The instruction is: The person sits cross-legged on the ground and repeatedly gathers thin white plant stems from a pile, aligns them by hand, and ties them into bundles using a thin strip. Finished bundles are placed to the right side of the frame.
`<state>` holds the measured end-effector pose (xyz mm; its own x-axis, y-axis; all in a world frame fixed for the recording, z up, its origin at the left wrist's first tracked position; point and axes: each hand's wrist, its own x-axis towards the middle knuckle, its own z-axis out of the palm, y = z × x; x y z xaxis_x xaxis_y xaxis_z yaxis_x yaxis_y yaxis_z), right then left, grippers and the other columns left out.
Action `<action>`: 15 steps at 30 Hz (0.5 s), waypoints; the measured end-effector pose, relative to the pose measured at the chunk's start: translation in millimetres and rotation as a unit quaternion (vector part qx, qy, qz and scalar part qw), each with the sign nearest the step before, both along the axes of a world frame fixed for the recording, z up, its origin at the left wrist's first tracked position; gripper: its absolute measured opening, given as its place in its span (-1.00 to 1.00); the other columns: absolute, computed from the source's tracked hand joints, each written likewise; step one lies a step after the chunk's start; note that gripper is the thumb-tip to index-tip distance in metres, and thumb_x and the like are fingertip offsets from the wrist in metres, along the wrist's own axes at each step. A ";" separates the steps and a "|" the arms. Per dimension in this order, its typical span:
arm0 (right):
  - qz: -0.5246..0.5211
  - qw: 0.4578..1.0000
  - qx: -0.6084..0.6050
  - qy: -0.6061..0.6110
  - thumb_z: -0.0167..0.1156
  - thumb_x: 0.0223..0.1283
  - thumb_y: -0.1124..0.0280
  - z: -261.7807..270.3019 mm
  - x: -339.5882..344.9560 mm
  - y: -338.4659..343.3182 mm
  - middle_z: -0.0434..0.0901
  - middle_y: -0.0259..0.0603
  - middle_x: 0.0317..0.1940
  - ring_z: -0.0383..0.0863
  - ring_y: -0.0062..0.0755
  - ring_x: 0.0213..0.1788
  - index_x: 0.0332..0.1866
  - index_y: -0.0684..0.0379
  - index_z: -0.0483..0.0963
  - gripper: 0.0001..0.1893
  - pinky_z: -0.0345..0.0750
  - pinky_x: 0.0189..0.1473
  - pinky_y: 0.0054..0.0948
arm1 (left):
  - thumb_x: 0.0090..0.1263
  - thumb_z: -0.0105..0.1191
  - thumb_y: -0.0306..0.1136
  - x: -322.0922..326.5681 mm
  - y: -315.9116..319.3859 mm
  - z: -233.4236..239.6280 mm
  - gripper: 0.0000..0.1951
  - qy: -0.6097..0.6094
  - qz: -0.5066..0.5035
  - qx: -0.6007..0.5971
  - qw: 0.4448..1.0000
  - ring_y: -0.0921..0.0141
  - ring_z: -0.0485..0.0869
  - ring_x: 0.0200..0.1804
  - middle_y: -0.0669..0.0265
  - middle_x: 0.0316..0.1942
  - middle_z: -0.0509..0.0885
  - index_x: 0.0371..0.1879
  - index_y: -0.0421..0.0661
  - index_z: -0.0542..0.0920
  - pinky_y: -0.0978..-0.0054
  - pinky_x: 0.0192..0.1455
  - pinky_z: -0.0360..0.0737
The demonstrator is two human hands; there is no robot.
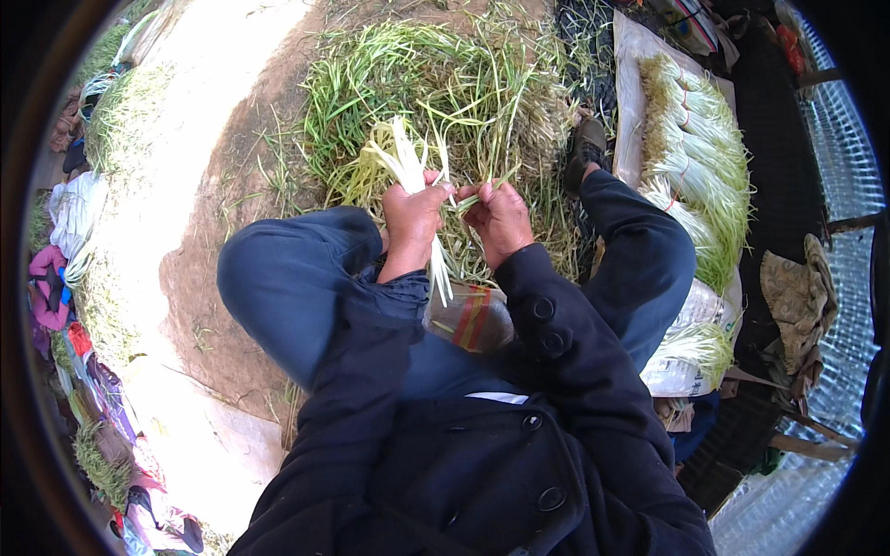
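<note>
My left hand is closed around a small bunch of pale, blanched leafy stalks, whose white ends stick out below the fist. Close beside it, my right hand pinches a thin green leaf strand between thumb and fingers. The fingertips of both hands nearly meet, and a pale stalk runs down between them. Beyond the hands spreads a heap of loose green and yellowed leaves. Between my legs lies a sack with red and yellow stripes.
To the right, several tied bundles of the pale stalks lie in a row on a white sheet. A smaller loose bunch rests nearer me. Clear plastic sheeting forms the right wall. People in colourful clothes sit along the left rim.
</note>
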<state>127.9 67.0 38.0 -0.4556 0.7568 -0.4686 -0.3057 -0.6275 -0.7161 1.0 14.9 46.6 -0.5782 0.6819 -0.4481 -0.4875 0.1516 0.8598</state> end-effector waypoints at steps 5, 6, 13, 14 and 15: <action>0.043 0.997 0.036 0.060 0.13 0.45 0.21 19.6 15.8 -1.9 0.60 -0.33 -0.38 0.62 -0.44 -0.27 -0.21 0.09 0.39 -0.80 0.53 -0.12 -0.37 | 0.26 0.20 -0.61 -20.6 -1.6 0.7 -0.79 -0.107 0.059 0.025 0.992 0.56 0.50 -0.62 0.17 -0.37 0.74 -0.13 -0.27 0.59 0.60 -0.63 0.36; 0.050 0.996 0.057 0.049 0.15 0.44 0.19 23.8 22.3 -2.0 0.56 -0.33 -0.43 0.59 -0.44 -0.31 -0.22 0.11 0.40 -0.77 0.54 -0.16 -0.38 | 0.27 0.20 -0.62 -25.9 -2.6 0.8 -0.79 -0.127 0.074 0.032 0.989 0.56 0.50 -0.61 0.17 -0.37 0.74 -0.13 -0.25 0.59 0.60 -0.62 0.36; 0.012 0.982 0.186 -0.033 0.11 0.43 0.41 100.5 147.3 35.4 0.40 -0.38 -0.53 0.38 -0.59 -0.50 -0.21 0.22 0.44 -0.89 0.44 -0.36 -0.52 | 0.31 0.17 -0.63 -57.8 -3.9 0.5 -0.83 -0.141 0.162 0.048 0.976 0.55 0.52 -0.57 0.17 -0.37 0.74 -0.17 -0.16 0.56 0.57 -0.61 0.38; -0.028 0.984 0.176 -0.022 0.09 0.44 0.45 118.2 169.5 46.4 0.34 -0.41 -0.52 0.29 -0.62 -0.50 -0.18 0.23 0.43 -0.92 0.37 -0.39 -0.53 | 0.31 0.17 -0.63 -59.8 -4.3 0.1 -0.83 -0.134 0.168 0.048 0.975 0.55 0.53 -0.57 0.17 -0.37 0.74 -0.17 -0.16 0.55 0.57 -0.61 0.38; -0.069 0.975 0.203 -0.055 0.07 0.43 0.47 134.6 189.7 54.3 0.29 -0.44 -0.52 0.22 -0.64 -0.51 -0.17 0.22 0.42 -0.94 0.29 -0.41 -0.53 | 0.31 0.17 -0.63 -61.8 -4.7 0.0 -0.83 -0.131 0.179 0.051 0.974 0.55 0.53 -0.57 0.17 -0.37 0.74 -0.18 -0.16 0.55 0.56 -0.61 0.39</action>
<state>317.6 121.4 172.7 -0.3007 0.9407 -0.1572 -0.2742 -0.2431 -0.9304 -60.8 10.3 46.6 -0.6614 0.5067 -0.5530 -0.6986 -0.1479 0.7001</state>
